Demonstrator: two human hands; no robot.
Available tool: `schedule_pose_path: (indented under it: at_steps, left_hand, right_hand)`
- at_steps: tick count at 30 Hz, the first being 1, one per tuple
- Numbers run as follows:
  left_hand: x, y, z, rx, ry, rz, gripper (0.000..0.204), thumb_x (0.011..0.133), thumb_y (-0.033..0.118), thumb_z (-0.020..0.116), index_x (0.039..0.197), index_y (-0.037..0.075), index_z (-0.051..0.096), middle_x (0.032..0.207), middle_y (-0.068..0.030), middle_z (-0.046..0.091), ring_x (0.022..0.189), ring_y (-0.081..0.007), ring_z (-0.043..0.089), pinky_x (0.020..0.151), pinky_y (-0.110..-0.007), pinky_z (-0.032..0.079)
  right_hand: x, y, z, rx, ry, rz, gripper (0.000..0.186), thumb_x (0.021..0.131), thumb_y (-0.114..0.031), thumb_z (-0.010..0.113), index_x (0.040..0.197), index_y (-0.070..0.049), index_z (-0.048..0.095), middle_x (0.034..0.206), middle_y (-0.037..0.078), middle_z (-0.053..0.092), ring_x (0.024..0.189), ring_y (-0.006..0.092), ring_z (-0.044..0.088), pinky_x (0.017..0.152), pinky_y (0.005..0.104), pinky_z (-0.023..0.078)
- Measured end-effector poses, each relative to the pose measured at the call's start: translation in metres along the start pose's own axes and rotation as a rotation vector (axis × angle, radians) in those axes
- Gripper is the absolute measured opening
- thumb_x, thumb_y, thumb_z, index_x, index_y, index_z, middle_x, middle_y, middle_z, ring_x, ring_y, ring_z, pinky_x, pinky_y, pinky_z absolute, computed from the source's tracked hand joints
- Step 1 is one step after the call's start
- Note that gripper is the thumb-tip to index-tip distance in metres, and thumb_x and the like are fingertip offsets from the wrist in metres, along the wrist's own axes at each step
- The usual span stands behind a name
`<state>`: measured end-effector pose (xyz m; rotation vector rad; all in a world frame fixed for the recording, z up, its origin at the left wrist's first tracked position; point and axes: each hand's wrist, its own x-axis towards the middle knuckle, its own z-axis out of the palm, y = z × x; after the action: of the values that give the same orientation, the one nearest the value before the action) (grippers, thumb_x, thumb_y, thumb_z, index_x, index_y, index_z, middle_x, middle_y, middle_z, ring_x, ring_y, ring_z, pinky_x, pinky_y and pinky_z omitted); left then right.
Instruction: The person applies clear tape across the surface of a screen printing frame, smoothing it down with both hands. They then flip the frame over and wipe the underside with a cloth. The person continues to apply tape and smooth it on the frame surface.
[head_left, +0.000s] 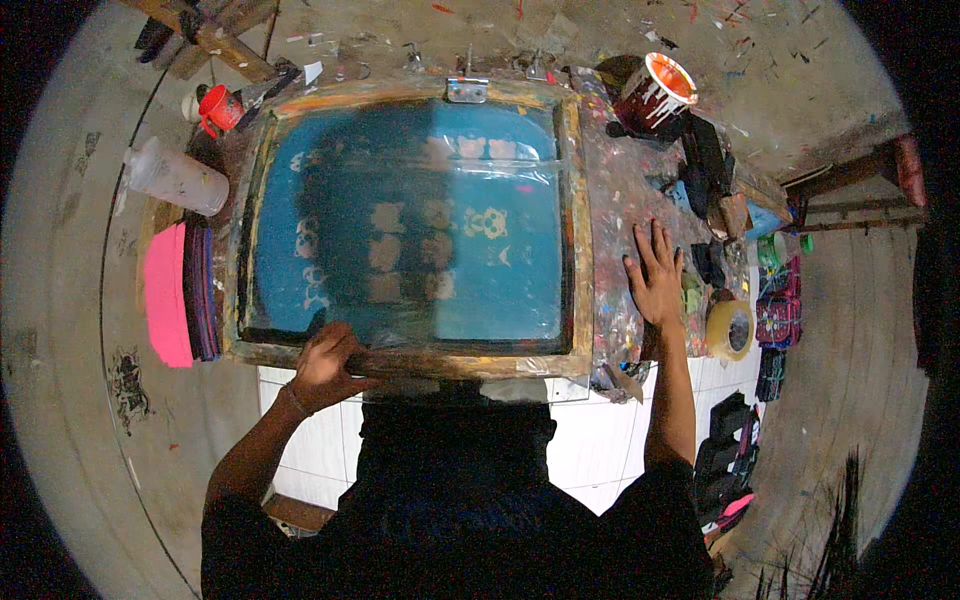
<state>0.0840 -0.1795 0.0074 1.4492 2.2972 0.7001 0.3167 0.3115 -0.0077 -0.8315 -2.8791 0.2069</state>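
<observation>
Well, the wooden-framed printing screen [582, 240] lies on the tabletop [622, 170] directly before you, a metal hinge [467, 91] at its far edge. Your left hand [326, 362] curls around the near rail, left of centre, fingers over the wood and thumb low against its front; your right hand [657, 278] lies flat beside the screen, fingers spread, holding nothing. Expect the frame to be stiff and moderately heavy, though the hinge should carry some weight. The blue mesh [500, 270] looks taut and probably tears easily, so take hold by the near rail, whose paint-crusted wood should grip well.
</observation>
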Motion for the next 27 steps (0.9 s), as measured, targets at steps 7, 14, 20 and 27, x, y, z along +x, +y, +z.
schedule_pose_path:
  at_steps: [7, 14, 20, 27]
  left_hand:
    - [0.003, 0.005, -0.003, 0.022, 0.066, 0.070, 0.050, 0.053, 0.026, 0.091, 0.086, 0.003, 0.062, 0.095, -0.0176, 0.059, 0.095, -0.0387, 0.059, 0.083, -0.047, 0.051]
    - [0.009, 0.008, -0.005, 0.054, 0.147, 0.190, 0.050, 0.050, 0.025, 0.091, 0.083, 0.003, 0.061, 0.086, -0.0130, 0.056, 0.084, -0.0346, 0.059, 0.075, -0.045, 0.051]
    - [0.012, 0.010, -0.007, 0.055, 0.115, 0.206, 0.049, 0.052, 0.026, 0.092, 0.083, 0.004, 0.061, 0.085, -0.0122, 0.056, 0.082, -0.0331, 0.059, 0.072, -0.044, 0.051]
    - [0.011, 0.011, -0.006, 0.062, 0.122, 0.189, 0.048, 0.053, 0.027, 0.092, 0.083, 0.004, 0.063, 0.085, -0.0126, 0.057, 0.083, -0.0326, 0.059, 0.073, -0.045, 0.050]
  right_hand:
    - [-0.004, 0.010, 0.000, -0.005, 0.000, -0.016, 0.056, 0.098, -0.045, 0.046, 0.149, -0.023, 0.039, 0.160, 0.010, 0.024, 0.147, 0.0350, 0.021, 0.117, 0.0571, 0.011]
    - [-0.006, 0.013, 0.000, 0.007, -0.007, -0.011, 0.055, 0.097, -0.044, 0.049, 0.148, -0.024, 0.041, 0.161, 0.009, 0.022, 0.147, 0.0355, 0.021, 0.117, 0.0593, 0.013]
    - [-0.005, 0.010, -0.005, 0.010, -0.013, -0.013, 0.055, 0.097, -0.042, 0.050, 0.149, -0.023, 0.041, 0.160, 0.010, 0.024, 0.147, 0.0359, 0.022, 0.117, 0.0581, 0.012]
    - [-0.005, 0.010, -0.005, 0.011, -0.020, -0.003, 0.055, 0.098, -0.043, 0.047, 0.149, -0.022, 0.040, 0.159, 0.012, 0.025, 0.147, 0.0365, 0.020, 0.117, 0.0576, 0.010]
